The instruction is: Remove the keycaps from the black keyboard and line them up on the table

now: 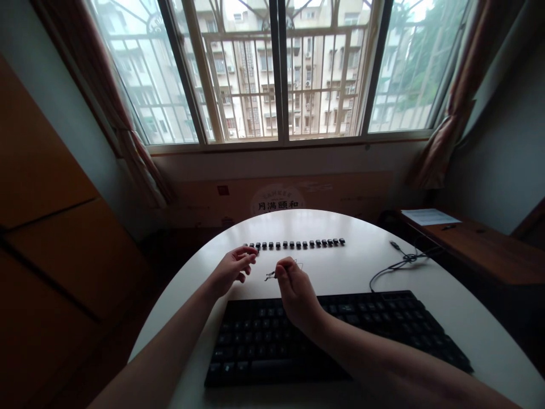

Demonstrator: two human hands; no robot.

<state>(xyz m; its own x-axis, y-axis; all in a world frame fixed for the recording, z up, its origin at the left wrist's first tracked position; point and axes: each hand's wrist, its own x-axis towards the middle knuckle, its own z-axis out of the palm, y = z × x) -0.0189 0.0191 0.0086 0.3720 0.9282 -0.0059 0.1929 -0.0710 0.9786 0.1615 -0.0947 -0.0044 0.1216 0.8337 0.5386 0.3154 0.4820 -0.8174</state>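
My left hand (pixel 235 265) is over the table at the left end of a row of black keycaps (pixel 292 245). Its thumb and index finger close around a small dark keycap (pixel 257 252), partly hidden by the fingertips; the other fingers are loosely curled. My right hand (pixel 293 284) is closed in a pinch on a thin wire keycap puller (pixel 269 276). The puller's bent tips point left, and its wire loop shows behind the fingers. Below both hands lies a black keyboard (pixel 255 338), partly covered by my right hand and forearm.
A black cable (pixel 395 264) lies coiled on the right of the round white table (pixel 191 284). Beyond it stands a brown wooden desk (pixel 477 250) with a paper sheet (pixel 430 216). A barred window (pixel 281 74) is ahead, with curtains at both sides.
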